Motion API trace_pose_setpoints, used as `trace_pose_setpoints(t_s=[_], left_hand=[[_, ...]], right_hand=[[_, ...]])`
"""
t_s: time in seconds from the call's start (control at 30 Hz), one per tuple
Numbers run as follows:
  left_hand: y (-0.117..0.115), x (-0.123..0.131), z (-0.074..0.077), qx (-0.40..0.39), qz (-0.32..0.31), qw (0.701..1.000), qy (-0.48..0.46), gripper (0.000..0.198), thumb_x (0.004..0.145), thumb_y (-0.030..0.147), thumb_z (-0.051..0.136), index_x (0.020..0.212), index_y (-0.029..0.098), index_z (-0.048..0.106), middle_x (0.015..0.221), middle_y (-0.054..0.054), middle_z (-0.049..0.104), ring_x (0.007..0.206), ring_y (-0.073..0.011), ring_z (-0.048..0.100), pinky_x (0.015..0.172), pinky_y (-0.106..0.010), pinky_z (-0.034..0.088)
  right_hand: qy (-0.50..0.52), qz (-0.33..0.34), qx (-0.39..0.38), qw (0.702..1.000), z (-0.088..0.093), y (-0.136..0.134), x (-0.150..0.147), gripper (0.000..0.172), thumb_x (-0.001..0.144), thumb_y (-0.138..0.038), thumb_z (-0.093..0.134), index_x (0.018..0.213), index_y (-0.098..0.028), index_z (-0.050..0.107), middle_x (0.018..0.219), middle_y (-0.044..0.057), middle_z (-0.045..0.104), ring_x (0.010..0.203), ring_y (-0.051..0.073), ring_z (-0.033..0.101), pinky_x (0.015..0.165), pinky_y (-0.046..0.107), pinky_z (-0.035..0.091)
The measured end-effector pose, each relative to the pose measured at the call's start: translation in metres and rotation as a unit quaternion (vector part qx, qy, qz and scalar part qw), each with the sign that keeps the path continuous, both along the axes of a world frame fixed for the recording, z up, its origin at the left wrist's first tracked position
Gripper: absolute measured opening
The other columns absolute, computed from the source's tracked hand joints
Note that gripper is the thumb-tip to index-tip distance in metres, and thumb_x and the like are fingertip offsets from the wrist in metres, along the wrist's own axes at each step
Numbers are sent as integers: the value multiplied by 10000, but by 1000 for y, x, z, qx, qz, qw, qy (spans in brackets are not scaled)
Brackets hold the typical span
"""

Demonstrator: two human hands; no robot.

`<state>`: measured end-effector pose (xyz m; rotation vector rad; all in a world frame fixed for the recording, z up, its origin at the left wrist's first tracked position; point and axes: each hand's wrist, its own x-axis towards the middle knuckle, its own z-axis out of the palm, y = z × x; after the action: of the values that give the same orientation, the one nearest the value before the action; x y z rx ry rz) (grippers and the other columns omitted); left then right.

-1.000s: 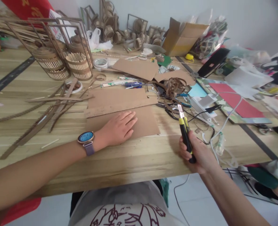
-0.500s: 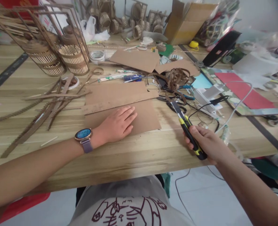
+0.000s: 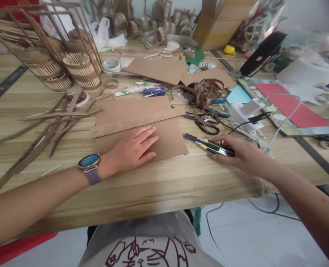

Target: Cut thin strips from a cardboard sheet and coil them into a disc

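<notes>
My left hand (image 3: 133, 148) lies flat with fingers spread on a brown cardboard sheet (image 3: 168, 137). Across that sheet is a cardboard strip (image 3: 136, 121), with another part of cardboard (image 3: 133, 105) beyond it. To the right, my right hand (image 3: 231, 150) has its thumb and fingers around the handle end of a black and yellow utility knife (image 3: 209, 145). The knife is low at the tabletop, its blade end pointing left towards the cardboard. Whether it rests fully on the wood I cannot tell.
Scissors (image 3: 207, 126) and coiled brown strips (image 3: 209, 91) lie beyond the knife. A white power strip (image 3: 244, 115) with cables is at right. Brown strips (image 3: 39, 148) spread at left, near slatted baskets (image 3: 82, 68) in a frame. The table's front edge (image 3: 153, 209) runs close to me.
My right hand has turned and lowered the utility knife from a raised, slanted hold to nearly flat at the tabletop. My left hand stays on the cardboard. The view has shifted slightly.
</notes>
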<state>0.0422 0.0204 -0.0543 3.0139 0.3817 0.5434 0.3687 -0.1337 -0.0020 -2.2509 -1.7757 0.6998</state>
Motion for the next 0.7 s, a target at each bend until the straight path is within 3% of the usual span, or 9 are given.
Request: trace_pose_setpoints(t_s=[0.1,0.33,0.53,0.7], left_hand=[[0,-1,0,4,-8,1000,-13,494,1020,413,405,1306,49,577,1447,-237,506,1392,-336,423,1123,-527,421],[-3,-5,1,6,-30,1000,3,536,1009,459,414,1345,66,553,1481,-243,465,1410,-354,395,1145,-529,387],[-9,-12,-1,-1,-45,998,51,590,1006,528,368,1459,161,457,1582,-189,341,1467,-350,300,1181,-556,287],[-11,-17,-2,2,-56,995,82,579,1017,528,324,1491,210,420,1604,-117,330,1478,-328,278,1196,-527,234]], right_hand=[[-69,65,55,994,-4,10,3,439,852,-426,568,1225,-200,620,1120,135,686,964,291,661,865,440,512],[-49,165,106,979,-23,24,14,486,906,-478,500,1281,-197,632,1104,141,629,1049,306,618,941,494,501],[-37,227,127,965,-23,15,9,428,942,-416,485,1297,-225,628,1177,130,649,1093,301,599,969,505,480],[-25,239,114,964,-24,4,3,414,960,-391,483,1322,-238,612,1213,128,642,1149,301,579,983,498,475]])
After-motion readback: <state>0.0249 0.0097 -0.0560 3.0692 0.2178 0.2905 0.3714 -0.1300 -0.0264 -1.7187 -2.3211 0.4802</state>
